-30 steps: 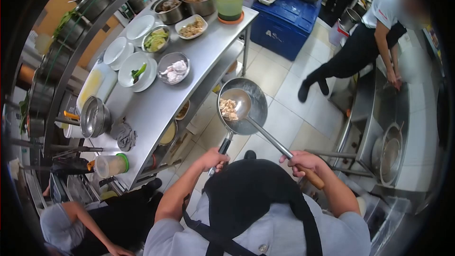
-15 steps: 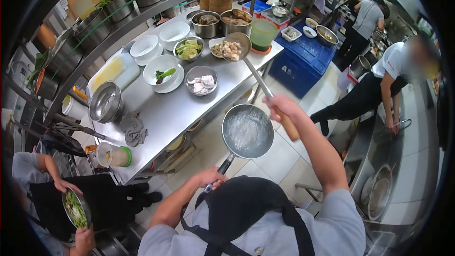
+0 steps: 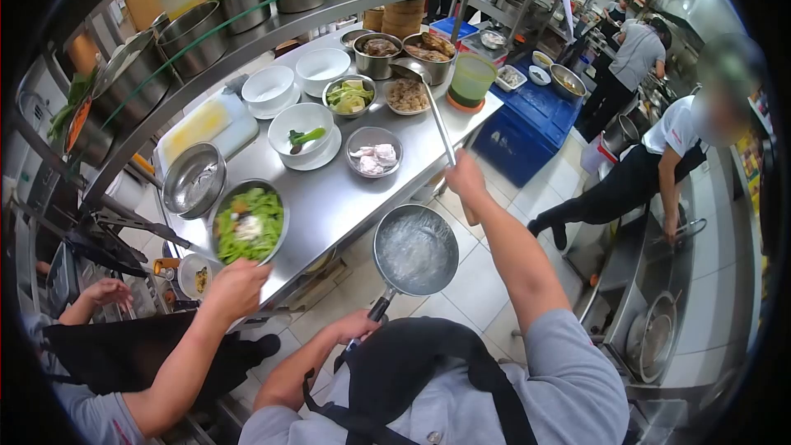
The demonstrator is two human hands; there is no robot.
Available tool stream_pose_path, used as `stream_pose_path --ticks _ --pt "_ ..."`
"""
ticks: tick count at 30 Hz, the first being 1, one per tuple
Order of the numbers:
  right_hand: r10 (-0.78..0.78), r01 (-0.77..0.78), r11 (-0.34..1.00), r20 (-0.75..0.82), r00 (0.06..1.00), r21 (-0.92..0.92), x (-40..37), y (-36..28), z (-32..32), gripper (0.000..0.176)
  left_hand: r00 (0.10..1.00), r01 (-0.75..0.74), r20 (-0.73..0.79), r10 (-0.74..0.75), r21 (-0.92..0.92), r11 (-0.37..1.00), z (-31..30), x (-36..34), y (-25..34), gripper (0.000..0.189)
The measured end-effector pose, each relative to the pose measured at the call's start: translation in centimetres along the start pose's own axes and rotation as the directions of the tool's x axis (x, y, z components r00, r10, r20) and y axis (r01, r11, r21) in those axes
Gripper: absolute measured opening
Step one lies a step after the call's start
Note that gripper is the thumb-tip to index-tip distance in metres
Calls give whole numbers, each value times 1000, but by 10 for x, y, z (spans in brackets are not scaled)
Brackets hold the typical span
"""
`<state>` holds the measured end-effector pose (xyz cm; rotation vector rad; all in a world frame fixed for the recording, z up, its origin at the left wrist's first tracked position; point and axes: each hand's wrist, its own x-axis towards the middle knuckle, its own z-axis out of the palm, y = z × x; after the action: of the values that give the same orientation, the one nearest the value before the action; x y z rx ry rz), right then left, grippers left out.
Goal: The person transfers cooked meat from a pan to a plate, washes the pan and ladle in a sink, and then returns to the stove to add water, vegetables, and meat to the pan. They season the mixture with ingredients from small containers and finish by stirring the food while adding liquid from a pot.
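My left hand (image 3: pixel 356 327) is closed around the black handle of a frying pan (image 3: pixel 416 251), which is held level in front of me with a shiny, clear-looking layer inside. In my right hand (image 3: pixel 467 177) is a long-handled ladle (image 3: pixel 439 119) with a wooden grip. Its scoop is tilted over a bowl of brownish chopped food (image 3: pixel 408 99) at the table's far side. Nearby are a metal bowl with pale pieces (image 3: pixel 375 154), a bowl of cut greens (image 3: pixel 348 97) and a white bowl with a green vegetable (image 3: pixel 301 133).
At left a co-worker's hand (image 3: pixel 239 284) holds a metal bowl of greens (image 3: pixel 250 227) over the steel table (image 3: pixel 321 198). A shelf (image 3: pixel 329 14) of metal pots overhangs the far side. Another person (image 3: pixel 643 148) bends over the counter at right. A blue crate (image 3: pixel 519 128) stands beyond the table.
The ladle's scoop has tipped; its chunky food no longer shows in it, and the bowl beneath looks fuller. The co-worker's bowl of greens has come up over the table's left end.
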<state>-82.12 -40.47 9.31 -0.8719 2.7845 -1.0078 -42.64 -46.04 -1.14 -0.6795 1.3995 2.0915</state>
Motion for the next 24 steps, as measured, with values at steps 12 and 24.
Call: stream_pose_path --ticks 12,24 --pt "254 -399 798 347 903 452 -187 -8 -92 16 999 21 46 -21 9 1000 -35 22 -14 19" --pt "453 -759 -195 744 491 621 -319 71 -75 15 935 188 312 -167 -37 981 63 79 115 27"
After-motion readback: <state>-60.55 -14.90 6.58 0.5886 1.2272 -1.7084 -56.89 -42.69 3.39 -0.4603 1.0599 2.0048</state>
